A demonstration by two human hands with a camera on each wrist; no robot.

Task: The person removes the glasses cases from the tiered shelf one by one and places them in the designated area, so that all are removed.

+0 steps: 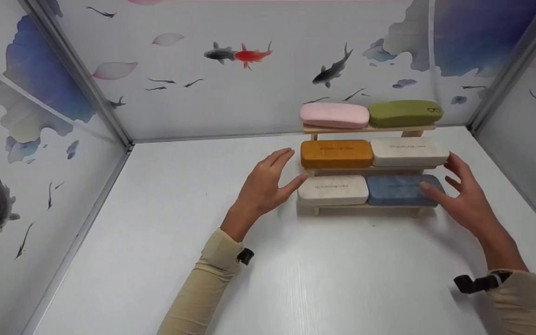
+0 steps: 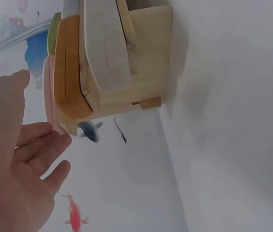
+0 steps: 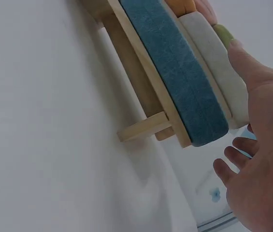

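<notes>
A three-tier wooden rack [image 1: 375,207] bears glasses cases: pink [image 1: 334,115] and green [image 1: 405,113] on top, orange [image 1: 336,154] and white [image 1: 410,152] in the middle, off-white [image 1: 333,190] and blue [image 1: 400,190] at the bottom. Beside the rack's left side the left hand [image 1: 263,186] is spread, holding nothing; in the left wrist view its fingers lie near the pink case [image 2: 50,96]. At the right side, the right hand [image 1: 470,200] has its thumb over the blue case and its fingers by the white case's end; whether they touch is unclear.
The rack stands on a white table [image 1: 165,223] near the back wall [image 1: 179,107]. Panels printed with fish and petals rise at the back and both sides, joined by metal frame posts [image 1: 79,74]. Both wrists wear black camera mounts.
</notes>
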